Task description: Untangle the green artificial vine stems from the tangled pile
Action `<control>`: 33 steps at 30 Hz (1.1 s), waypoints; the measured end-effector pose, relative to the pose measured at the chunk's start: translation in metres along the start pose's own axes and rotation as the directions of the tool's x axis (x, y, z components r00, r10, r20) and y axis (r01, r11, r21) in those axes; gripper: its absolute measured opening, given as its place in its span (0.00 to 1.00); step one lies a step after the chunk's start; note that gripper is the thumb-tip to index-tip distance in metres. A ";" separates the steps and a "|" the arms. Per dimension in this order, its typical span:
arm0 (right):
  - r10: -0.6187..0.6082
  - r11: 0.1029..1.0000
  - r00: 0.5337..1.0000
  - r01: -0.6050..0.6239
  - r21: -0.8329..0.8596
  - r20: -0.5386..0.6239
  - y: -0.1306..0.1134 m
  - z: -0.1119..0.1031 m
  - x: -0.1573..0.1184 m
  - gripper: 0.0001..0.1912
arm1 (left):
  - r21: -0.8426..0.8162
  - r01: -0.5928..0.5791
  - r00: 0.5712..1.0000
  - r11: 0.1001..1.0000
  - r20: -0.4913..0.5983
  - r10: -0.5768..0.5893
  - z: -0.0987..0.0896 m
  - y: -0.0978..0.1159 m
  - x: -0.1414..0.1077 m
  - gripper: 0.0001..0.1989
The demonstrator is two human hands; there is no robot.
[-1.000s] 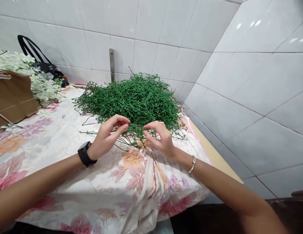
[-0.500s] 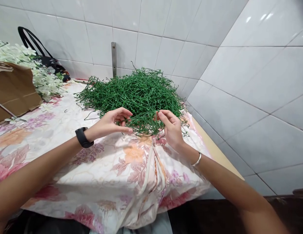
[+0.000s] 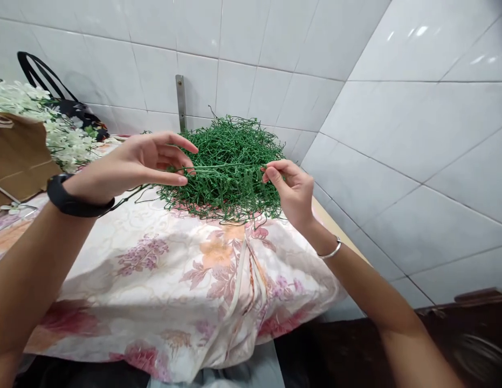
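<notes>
My right hand (image 3: 293, 188) pinches the tip of a thin green artificial flower stem (image 3: 230, 166) between thumb and fingers. The stem stretches leftward to the open curve of my left hand (image 3: 141, 161), whose thumb and fingers are apart. A darker length of stem shows below the left palm, by the black wristband; whether it is the same piece I cannot tell. Behind both hands lies a tangled heap of green artificial stems (image 3: 234, 140) on a floral cloth (image 3: 153, 280).
At the left, white artificial flowers (image 3: 68, 140) lie behind a brown cardboard box (image 3: 20, 156). A dark bag (image 3: 78, 116) with black handles leans near the tiled wall (image 3: 242, 81). A metal bracket (image 3: 180, 102) is fixed there. Another tiled wall (image 3: 416, 129) closes the right side.
Both hands have lifted from the heap's front edge, with a stem now drawn out between them. My left hand has moved up and leftward, widening the gap from the right.
</notes>
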State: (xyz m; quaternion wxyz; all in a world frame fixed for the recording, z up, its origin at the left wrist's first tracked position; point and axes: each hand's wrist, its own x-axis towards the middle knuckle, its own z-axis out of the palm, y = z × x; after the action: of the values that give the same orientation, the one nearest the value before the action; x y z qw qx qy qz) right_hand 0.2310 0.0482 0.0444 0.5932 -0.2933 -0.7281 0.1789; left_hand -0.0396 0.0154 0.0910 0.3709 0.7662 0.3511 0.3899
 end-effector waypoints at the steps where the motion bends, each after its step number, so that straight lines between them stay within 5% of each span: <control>1: -0.020 1.000 1.000 0.019 -0.007 -0.010 -0.007 -0.002 0.002 0.05 | 0.001 -0.002 1.000 1.000 0.024 0.002 -0.003 0.007 -0.001 0.20; 6: -0.092 0.996 0.995 0.091 -0.023 -0.049 -0.041 -0.009 0.007 0.04 | 0.039 0.006 0.991 0.999 0.134 -0.011 -0.008 0.031 -0.001 0.18; 19: -0.138 0.989 0.988 0.141 0.046 -0.063 -0.058 -0.007 0.021 0.05 | 0.086 0.031 0.997 0.996 0.062 -0.036 -0.026 0.035 0.008 0.15; 24: 0.009 0.995 0.996 -0.018 0.094 0.091 -0.041 0.005 0.016 0.04 | 0.131 0.007 0.993 0.991 -0.120 0.009 0.002 0.024 0.019 0.17; 28: 0.085 0.992 0.970 -0.104 0.072 0.227 -0.019 0.023 0.010 0.06 | 0.009 0.079 0.993 0.997 0.083 -0.080 0.032 0.007 0.033 0.19; 33: 0.089 0.996 0.951 -0.081 -0.037 0.295 0.000 0.027 0.008 0.07 | -0.016 0.058 0.993 0.998 0.104 -0.056 0.051 -0.016 0.042 0.09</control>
State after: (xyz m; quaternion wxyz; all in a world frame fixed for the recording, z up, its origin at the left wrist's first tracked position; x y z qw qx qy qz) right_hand 0.2039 0.0559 0.0438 0.4656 -0.3015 -0.7975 0.2372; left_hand 0.0194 0.0432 0.0698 0.4069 0.7714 0.3494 0.3423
